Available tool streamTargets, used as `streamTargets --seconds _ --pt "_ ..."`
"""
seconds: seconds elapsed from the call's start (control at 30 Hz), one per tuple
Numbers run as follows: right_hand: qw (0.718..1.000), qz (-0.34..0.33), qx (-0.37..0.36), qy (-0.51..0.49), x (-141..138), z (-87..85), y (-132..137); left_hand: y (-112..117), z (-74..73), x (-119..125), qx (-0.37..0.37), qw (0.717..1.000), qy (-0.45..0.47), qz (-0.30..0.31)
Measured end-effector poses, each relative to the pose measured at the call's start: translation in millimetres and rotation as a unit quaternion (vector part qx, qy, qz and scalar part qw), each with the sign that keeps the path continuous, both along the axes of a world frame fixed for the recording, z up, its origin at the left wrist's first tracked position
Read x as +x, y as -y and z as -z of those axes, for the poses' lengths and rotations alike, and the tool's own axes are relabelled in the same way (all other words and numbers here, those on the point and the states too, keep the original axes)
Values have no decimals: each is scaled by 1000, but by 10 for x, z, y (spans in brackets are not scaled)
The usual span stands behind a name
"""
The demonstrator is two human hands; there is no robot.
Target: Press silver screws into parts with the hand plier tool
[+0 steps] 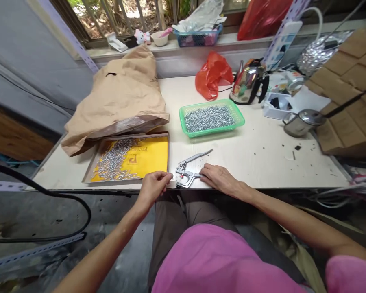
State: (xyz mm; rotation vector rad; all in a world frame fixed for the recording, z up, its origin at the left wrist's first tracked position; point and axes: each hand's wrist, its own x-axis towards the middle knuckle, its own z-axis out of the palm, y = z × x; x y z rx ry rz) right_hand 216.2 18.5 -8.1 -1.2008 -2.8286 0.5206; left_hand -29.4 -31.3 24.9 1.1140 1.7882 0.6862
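Note:
A metal hand press tool (187,171) lies at the table's front edge, its upper lever raised toward the back right. My right hand (220,179) rests on the tool's lower handle, fingers curled over it. My left hand (154,186) sits just left of the tool's jaw, fingertips pinched together on something too small to make out. A yellow-lined flat cardboard box (152,156) with several small metal pieces lies to the left. A green plastic basket (238,116) full of similar metal pieces stands behind the tool.
A large brown paper sack (122,95) slumps at the back left. An orange plastic bag (212,75), a steel kettle (248,85), a small steel pot (301,122) and cardboard sheets (350,93) crowd the back right. A windowsill with clutter runs behind.

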Motion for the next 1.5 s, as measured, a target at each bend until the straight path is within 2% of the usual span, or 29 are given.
streamTargets --seconds 0.1,0.2,0.33,0.57,0.83,0.97,1.13,1.2,1.33,1.5 --pt "999 10 25 18 50 25 -46 -82 153 170 -11 1000 -6 14" --pt "999 22 38 21 84 42 -82 -154 217 236 -17 998 -41 46" --pt "999 27 39 24 101 26 -95 -163 218 331 -40 996 -38 67" --pt "998 31 35 29 100 -25 -80 -194 242 416 -99 994 10 42" --pt "998 40 52 5 114 81 -95 -332 170 369 -136 980 -69 130" --pt "998 38 59 1 112 91 -83 -328 135 408 -162 980 -52 107" --pt "999 37 38 5 123 37 -82 -305 179 389 -176 980 -6 90" --pt "999 34 36 -7 156 14 -129 -302 205 364 -183 979 10 87" --pt "996 32 78 -23 230 4 -336 -302 232 338 -186 978 30 84" --pt "998 -8 49 32 181 -49 -582 -299 250 330 -188 978 33 89"
